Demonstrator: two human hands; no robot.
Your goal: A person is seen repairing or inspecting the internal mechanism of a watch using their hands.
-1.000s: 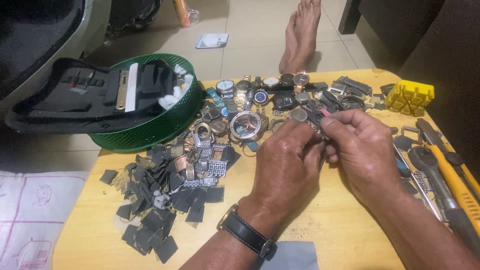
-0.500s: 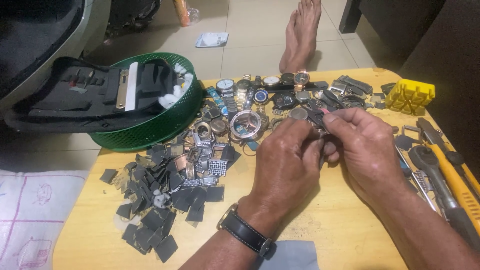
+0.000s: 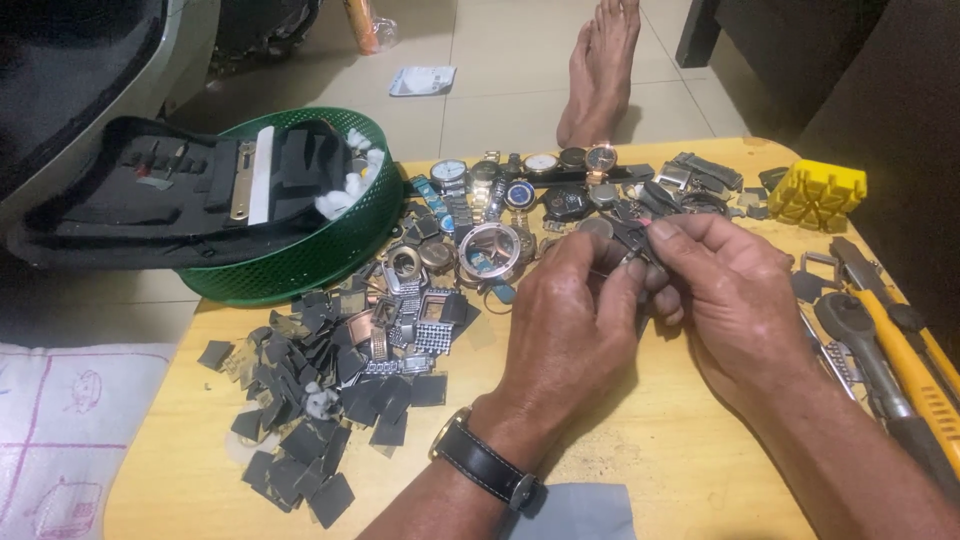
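Nearest us, our left hand (image 3: 570, 330) and right hand (image 3: 735, 300) meet over the wooden table (image 3: 640, 470), both pinching narrow on a small dark watch part (image 3: 630, 240). Left sits a pile of dark square pieces (image 3: 320, 400); farther, watches (image 3: 520, 185) and a green basket (image 3: 330, 240).

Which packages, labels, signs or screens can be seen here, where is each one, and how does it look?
Flat packet: on the tiled floor beyond the table, rectangular, white with blue-grey print.
Orange wrapped thing: floor at the top edge, clear wrap, partly cut off.
Tool case: open on the green basket, black, no label to be seen.
No signs or screens visible.
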